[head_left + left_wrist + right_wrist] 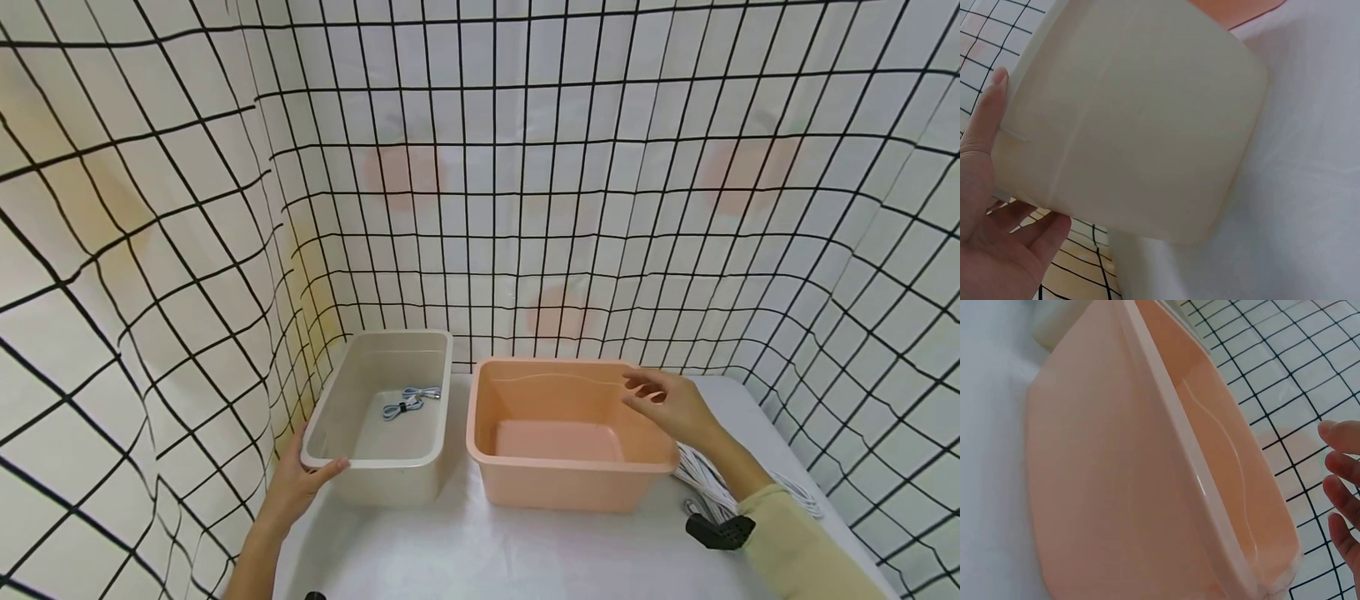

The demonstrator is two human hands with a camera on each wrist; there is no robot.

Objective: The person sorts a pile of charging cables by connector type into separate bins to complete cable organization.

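Note:
At the left stands a cream plastic bin [386,483] with two small bundled cables, one light blue [402,407] with a black tie and one bluish [422,392] behind it. My left hand [294,483] grips this bin's near left corner; in the left wrist view its thumb [990,103] lies along the rim and the other fingers are bent beneath. A peach plastic bin [570,483] sits to the right, with nothing seen inside. Over its right end my right hand [671,408] hovers, fingers loosely bent, holding nothing and apart from the rim.
White cables [705,479] lie on the white tabletop [480,554], right of the peach bin and partly behind my right forearm. A black device [720,532] is at the right sleeve. Black wire grid [495,192] encloses the back and both sides.

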